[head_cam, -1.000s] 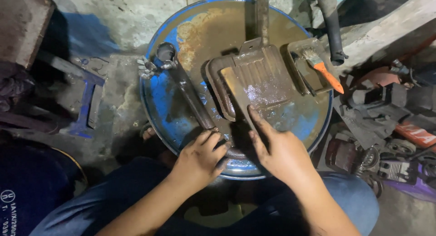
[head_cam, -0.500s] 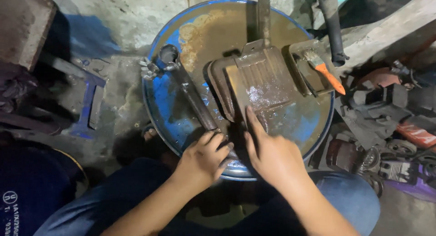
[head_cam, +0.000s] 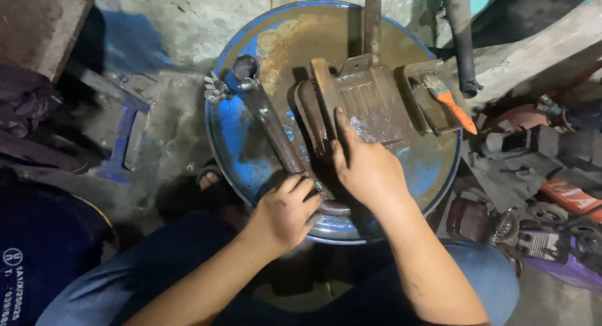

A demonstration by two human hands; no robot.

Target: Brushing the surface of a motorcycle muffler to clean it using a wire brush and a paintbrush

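rusted steel, oily, all over the blue drum lid (head_cam: 241, 147) i use as a bench. head view only: my left hand (head_cam: 285, 210) is curled around the near end of a long dark metal bar (head_cam: 273, 128) that runs up the lid toward a round socket end. my right hand (head_cam: 367, 166) lies flat and wide, fingers stretched, pressing on the ribbed metal plate (head_cam: 373, 103) at the middle of the lid, gripping nothing. an orange-handled brush (head_cam: 448, 103) rests in a small tray (head_cam: 417, 72) just right of the plate. step, as i judge it: steadying the plate and curved parts beside it. next move needs firm downward pressure and a careful lever of the bar.
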